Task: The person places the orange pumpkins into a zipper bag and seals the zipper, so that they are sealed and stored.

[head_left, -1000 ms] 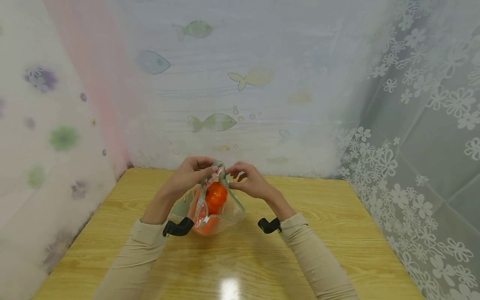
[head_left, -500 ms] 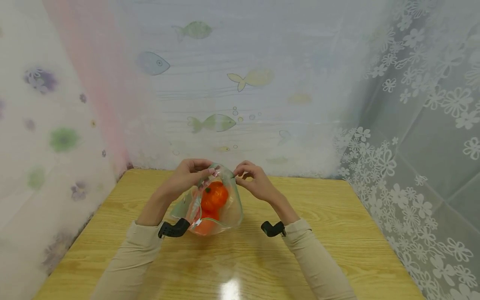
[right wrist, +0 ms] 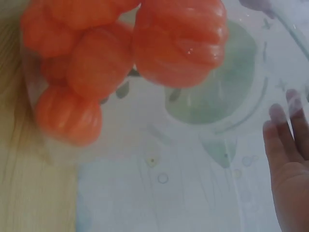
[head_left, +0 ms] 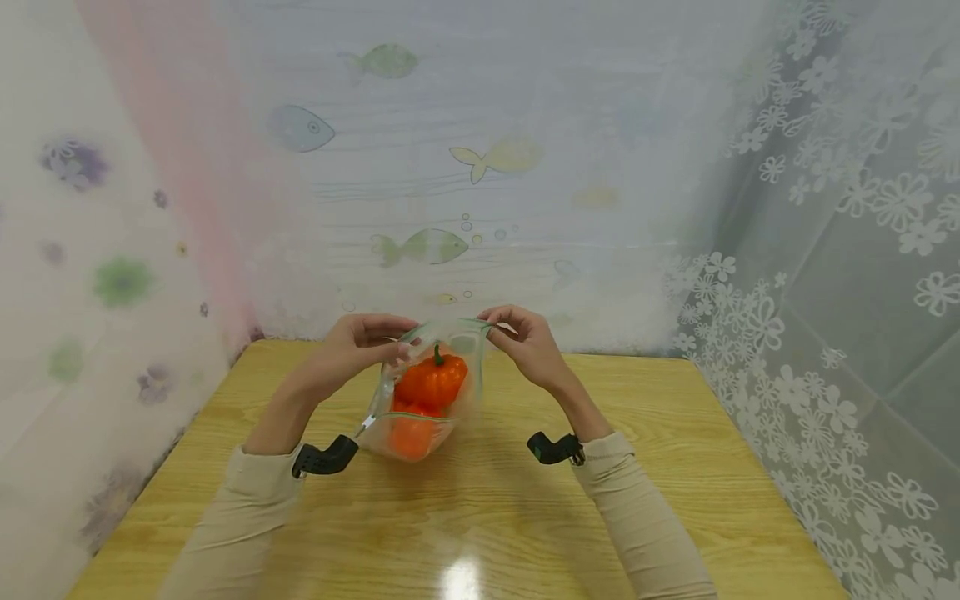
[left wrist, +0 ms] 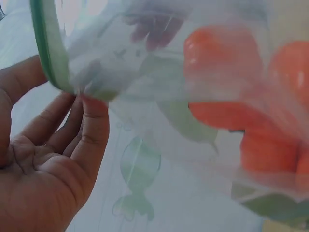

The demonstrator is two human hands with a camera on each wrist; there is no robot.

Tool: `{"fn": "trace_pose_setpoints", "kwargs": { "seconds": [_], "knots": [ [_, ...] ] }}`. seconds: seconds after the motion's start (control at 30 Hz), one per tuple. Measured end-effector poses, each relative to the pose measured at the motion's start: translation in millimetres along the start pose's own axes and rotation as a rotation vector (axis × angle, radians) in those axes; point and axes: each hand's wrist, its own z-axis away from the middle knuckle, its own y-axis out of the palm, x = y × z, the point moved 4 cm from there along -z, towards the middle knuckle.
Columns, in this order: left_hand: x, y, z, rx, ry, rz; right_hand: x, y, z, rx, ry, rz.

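Note:
A clear plastic zip bag [head_left: 471, 398] with a green-edged mouth is spread between my two hands over the table. Inside it lie several orange pumpkins [head_left: 433, 382], the top one showing a dark green stem. My left hand [head_left: 345, 350] pinches the rim on the left between thumb and fingers. On the opposite side my right hand [head_left: 528, 343] grips the rim's far right corner. A white zip slider [head_left: 367, 423] sits at the left end of the near rim. In the right wrist view, the pumpkins [right wrist: 178, 48] press against the printed, see-through wall.
The wooden table [head_left: 600, 517] extends around the bag. Behind it hangs a sheet printed with fish [head_left: 435, 247], and patterned sheets stand at left and right. Each wrist wears a black camera mount [head_left: 326, 458].
My hands have moved apart and the bag's mouth has spread wider. The near rim and slider have shifted left and up. The top pumpkin now shows its stem upright.

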Motion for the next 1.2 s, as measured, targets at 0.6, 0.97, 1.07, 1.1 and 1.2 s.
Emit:
{"fn": "trace_pose_setpoints", "kwargs": {
  "seconds": [0.6,0.97,1.07,1.1,1.2],
  "knots": [
    [29.5,-9.6,43.3,0.012,0.067,0.030,-3,-22,-0.4,-0.214,0.042,-0.257],
    [31.1,-24.0,34.7,-0.326,0.218,0.120,15,-67,4.6,-0.051,0.076,-0.110],
    [29.5,-24.1,32.4,-0.348,0.229,0.105,22,-74,6.0,-0.039,0.079,-0.063],
    [28.8,-23.7,31.3,-0.357,0.222,0.097,24,-75,6.3,-0.049,0.073,-0.051],
    [26.3,-21.5,25.9,-0.384,0.221,0.083,27,-75,6.6,-0.111,0.023,-0.044]
  ]
}}
